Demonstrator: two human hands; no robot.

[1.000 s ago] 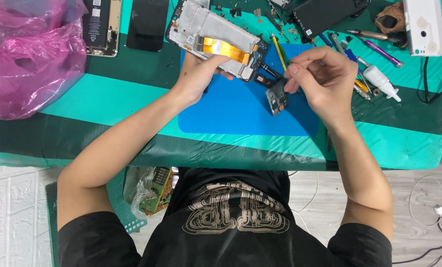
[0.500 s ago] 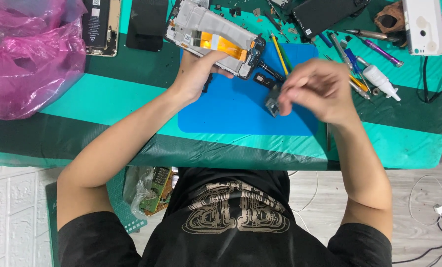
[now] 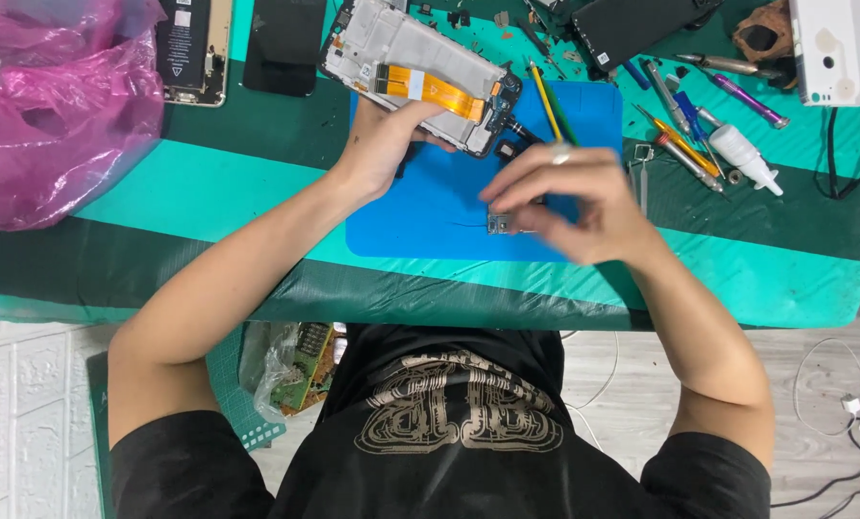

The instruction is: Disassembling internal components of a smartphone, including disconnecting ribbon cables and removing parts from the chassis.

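- Steadying the opened phone frame (image 3: 415, 72), the left hand (image 3: 386, 144) is clamped on its lower edge.
- Pinching a small part (image 3: 500, 224), the right hand (image 3: 569, 202) is closing over the blue mat (image 3: 420, 216) beneath it.

Pink plastic bag (image 3: 50, 106) bunched at far left of the green table (image 3: 209, 192). Next to it a gold-edged opened phone (image 3: 194, 48) showing its battery, then a black panel (image 3: 286, 43). Top right: dark phone screen (image 3: 641, 29), white phone (image 3: 831, 48), white squeeze bottle (image 3: 745, 157), loose screwdrivers (image 3: 685, 144). Below the table edge, a clear bag with a green circuit board (image 3: 290, 370).
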